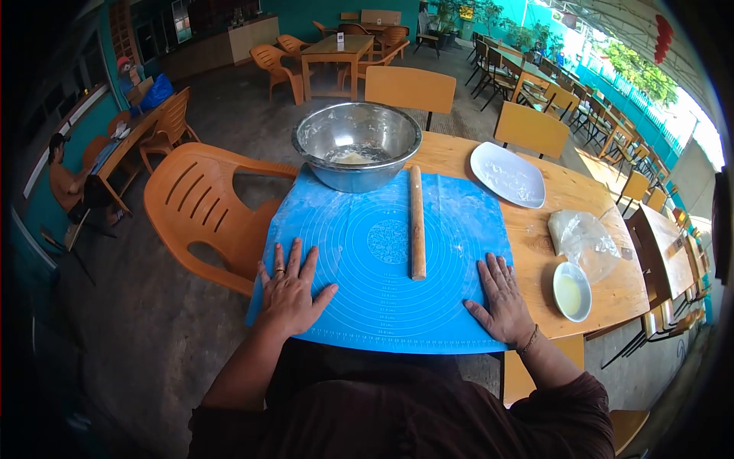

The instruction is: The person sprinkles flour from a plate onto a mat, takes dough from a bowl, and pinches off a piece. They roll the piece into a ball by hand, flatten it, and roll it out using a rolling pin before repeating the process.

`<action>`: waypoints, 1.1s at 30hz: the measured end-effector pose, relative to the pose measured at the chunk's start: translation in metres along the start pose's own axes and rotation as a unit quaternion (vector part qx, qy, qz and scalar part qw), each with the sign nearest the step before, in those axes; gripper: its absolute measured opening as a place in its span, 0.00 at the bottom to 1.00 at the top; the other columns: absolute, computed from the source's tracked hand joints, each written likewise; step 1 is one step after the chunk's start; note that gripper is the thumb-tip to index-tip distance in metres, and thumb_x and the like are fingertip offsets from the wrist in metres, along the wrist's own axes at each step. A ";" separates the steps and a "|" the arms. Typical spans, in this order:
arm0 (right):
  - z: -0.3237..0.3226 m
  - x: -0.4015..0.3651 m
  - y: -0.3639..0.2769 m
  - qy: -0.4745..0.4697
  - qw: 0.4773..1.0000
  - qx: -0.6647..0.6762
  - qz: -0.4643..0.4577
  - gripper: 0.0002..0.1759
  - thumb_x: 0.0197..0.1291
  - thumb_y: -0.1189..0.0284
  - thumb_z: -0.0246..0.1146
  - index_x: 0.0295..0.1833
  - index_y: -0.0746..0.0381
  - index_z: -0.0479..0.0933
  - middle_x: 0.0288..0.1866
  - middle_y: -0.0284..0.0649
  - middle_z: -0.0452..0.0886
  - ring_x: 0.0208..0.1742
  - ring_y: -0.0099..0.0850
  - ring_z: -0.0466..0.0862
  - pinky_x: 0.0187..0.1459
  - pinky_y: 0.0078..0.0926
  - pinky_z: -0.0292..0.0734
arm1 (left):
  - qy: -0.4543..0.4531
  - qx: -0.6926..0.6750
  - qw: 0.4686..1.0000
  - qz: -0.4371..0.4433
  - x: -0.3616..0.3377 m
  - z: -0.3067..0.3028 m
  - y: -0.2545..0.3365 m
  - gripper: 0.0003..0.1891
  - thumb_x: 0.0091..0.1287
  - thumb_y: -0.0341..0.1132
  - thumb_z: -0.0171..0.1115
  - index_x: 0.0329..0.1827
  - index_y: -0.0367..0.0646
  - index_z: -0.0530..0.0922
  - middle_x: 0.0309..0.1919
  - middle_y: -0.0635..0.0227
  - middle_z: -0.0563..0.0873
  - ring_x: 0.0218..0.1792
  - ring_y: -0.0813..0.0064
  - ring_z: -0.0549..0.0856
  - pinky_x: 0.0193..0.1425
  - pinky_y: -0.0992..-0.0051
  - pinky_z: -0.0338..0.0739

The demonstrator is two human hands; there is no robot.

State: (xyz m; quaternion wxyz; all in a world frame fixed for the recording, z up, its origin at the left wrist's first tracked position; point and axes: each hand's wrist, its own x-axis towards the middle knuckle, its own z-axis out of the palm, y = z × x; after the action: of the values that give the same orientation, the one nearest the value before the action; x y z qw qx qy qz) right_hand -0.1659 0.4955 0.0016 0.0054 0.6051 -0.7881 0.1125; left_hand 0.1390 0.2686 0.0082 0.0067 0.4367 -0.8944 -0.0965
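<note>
My left hand (290, 294) lies flat with fingers spread on the left part of a blue baking mat (359, 291) printed with white circles. Flat on the mat's right side rests my right hand (501, 302), fingers stretched out. Neither hand holds anything. Between them, farther up, a wooden rolling pin (417, 222) lies lengthwise on the mat, touched by neither hand. At the mat's far edge stands a steel mixing bowl (359, 180) with a lump of pale dough (355, 157) inside and white flour smears on its wall.
Right of the mat, the wooden table (527, 237) bears a flour-dusted white plate (508, 174), a clear plastic bag (582, 237) and a small bowl of yellowish liquid (572, 292). An orange chair (206, 206) stands close at the left. A seated person (67, 180) is far left.
</note>
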 end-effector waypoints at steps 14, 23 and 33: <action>0.001 -0.004 0.009 0.009 1.000 -0.013 -0.018 0.44 0.67 0.42 0.50 0.76 0.63 0.57 0.78 0.57 0.53 0.80 0.55 0.50 0.78 0.49 0.42 | -0.002 -0.001 1.000 -0.001 -0.001 0.001 0.001 0.44 0.69 0.64 0.46 0.80 0.45 0.51 0.79 0.49 0.44 0.79 0.42 0.37 0.75 0.36 0.28; 0.003 -0.003 0.006 0.007 1.000 -0.016 0.001 0.38 0.71 0.51 0.51 0.76 0.65 0.56 0.79 0.57 0.53 0.80 0.52 0.50 0.78 0.45 0.44 | 0.053 -0.014 0.998 0.016 -0.003 0.009 -0.004 0.42 0.69 0.64 0.47 0.78 0.44 0.56 0.79 0.49 0.48 0.78 0.42 0.43 0.76 0.37 0.31; -0.020 0.018 0.017 0.029 0.977 0.194 0.081 0.24 0.72 0.59 0.54 0.56 0.69 0.79 0.58 0.59 0.79 0.65 0.50 0.76 0.65 0.37 0.69 | 0.064 -0.028 0.997 0.028 -0.003 0.010 -0.007 0.42 0.69 0.64 0.47 0.77 0.43 0.57 0.78 0.47 0.49 0.78 0.41 0.42 0.76 0.37 0.31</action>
State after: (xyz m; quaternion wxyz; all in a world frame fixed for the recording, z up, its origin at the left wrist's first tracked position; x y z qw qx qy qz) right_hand -0.1900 0.4863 0.0208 -0.0983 0.5251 -0.7973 0.2809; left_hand 0.1456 0.2687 -0.0030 0.0787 0.4167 -0.9008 -0.0932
